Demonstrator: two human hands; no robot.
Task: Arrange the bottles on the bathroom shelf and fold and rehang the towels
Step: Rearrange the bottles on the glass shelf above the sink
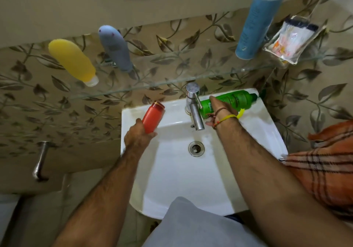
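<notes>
1. Left hand [136,139] is wrapped around the lower end of a red-orange plastic bottle with a dark red cap [152,117]; fingers clamped on it. Bottle is tilted, cap pointing up toward the wall, over the back left rim of the white ceramic sink [172,170].
2. Right hand [221,108] lies on a green plastic bottle [229,100] that rests on its side on the sink's back ledge, right of the chrome tap [193,106]. Fingers are mostly hidden behind the wrist; cannot tell whether they are closed around it. Thread bands, yellow and brown, sit on the wrist.
3. Sink basin holds no bottles; only the drain [196,148] shows.
4. Clear glass shelf [172,83] above the sink carries: a yellow squeeze bottle with a pale cap [73,61] at left, a grey-blue rounded bottle [114,47] just right of it, and a tall blue bottle with a white top [257,21] well apart at right.
5. A clear plastic pouch with orange and dark contents [290,38] sits just beside the tall blue bottle.
6. An orange checked towel [321,170] lies bunched at the sink's right edge.
</notes>
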